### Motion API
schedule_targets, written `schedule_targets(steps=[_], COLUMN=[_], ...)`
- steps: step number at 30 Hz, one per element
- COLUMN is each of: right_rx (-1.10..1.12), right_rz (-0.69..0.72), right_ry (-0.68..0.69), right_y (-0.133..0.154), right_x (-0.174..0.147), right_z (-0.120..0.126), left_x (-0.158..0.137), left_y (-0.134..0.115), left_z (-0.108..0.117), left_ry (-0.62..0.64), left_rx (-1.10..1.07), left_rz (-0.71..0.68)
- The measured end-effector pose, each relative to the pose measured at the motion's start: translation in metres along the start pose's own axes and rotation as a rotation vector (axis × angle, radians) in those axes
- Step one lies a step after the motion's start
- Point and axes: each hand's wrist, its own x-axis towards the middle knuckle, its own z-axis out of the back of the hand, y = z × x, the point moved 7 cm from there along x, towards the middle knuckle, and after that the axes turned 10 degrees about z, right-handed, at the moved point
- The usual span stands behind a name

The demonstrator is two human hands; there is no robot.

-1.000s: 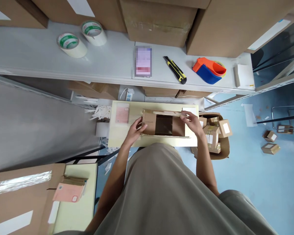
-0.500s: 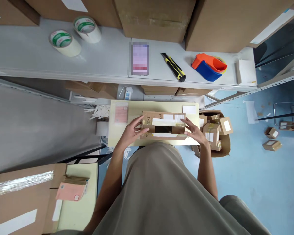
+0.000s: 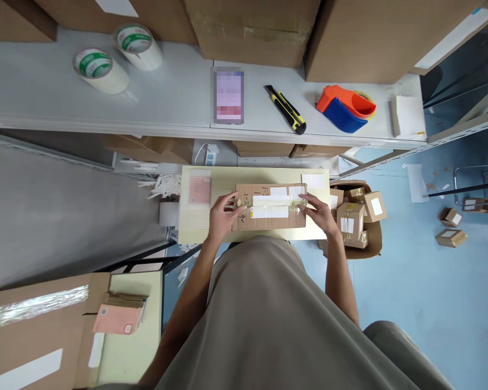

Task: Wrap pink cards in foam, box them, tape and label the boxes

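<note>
The left hand sits at the 9 o'clock end of the box, thumb and fingers apart: the thumb lies on the near flap, the fingertips at the far flap's side. The right hand mirrors it at 3 o'clock, its thumb and fingers also apart and touching the top near the end. Neither looks clamped; how hard they press I cannot tell.

Between them the box rests on the table, long sides facing 12 and 6. What has changed is its top. A second ago the flaps stood up around a wide opening; half a second ago a dark slot showed between them; now they lie nearly flat and their edges meet along the middle, with a white label on either side of that seam. I judge the folding down all but done, though the hands may be what keeps the flaps shut, as I see no tape bridging the middle of the seam.

Further out, a pink sheet lies toward 10 o'clock and a carton of small boxes stands at 3. On the shelf, the knife is just past 12, the tape dispenser between 1 and 2, and two tape rolls near 10.
</note>
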Motion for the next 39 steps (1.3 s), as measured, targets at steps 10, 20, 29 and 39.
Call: schedule_targets(steps=[10, 20, 29, 39], right_rx=[-0.171, -0.317, -0.351, -0.354], right_rz=[0.048, 0.077, 0.089, 0.091], right_ry=[0.085, 0.03, -0.043, -0.042], right_y=[0.011, -0.01, -0.005, -0.006], right_x=[-0.003, -0.017, -0.022, -0.022], right_z=[-0.016, -0.048, -0.049, -0.041], left_x=[0.01, 0.01, 0.006, 0.003], left_y=[-0.001, -0.001, 0.0, -0.025], left_z=[-0.011, -0.011, -0.01, -0.004], left_ry=[-0.07, -0.12, -0.175, -0.178], left_rx=[0.014, 0.034, 0.036, 0.294], left_rz=[0.008, -0.012, -0.015, -0.16])
